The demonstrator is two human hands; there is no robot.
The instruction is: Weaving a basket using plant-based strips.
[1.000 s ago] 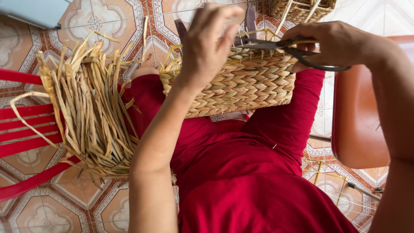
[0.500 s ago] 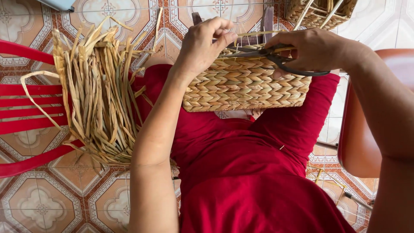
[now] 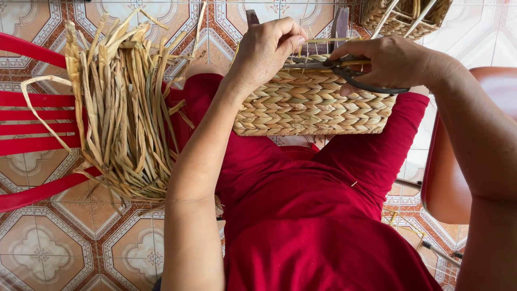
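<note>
The left hand pinches the rim of a woven straw basket on the lap, steadying it while the right hand grips black-handled scissors, blades at the rim.

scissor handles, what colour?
Black, on the scissors in the right hand; head view.

The left hand covers one corner of the woven basket, so its rim there is hidden. Above that basket, a second woven basket is cut by the top edge.
</note>
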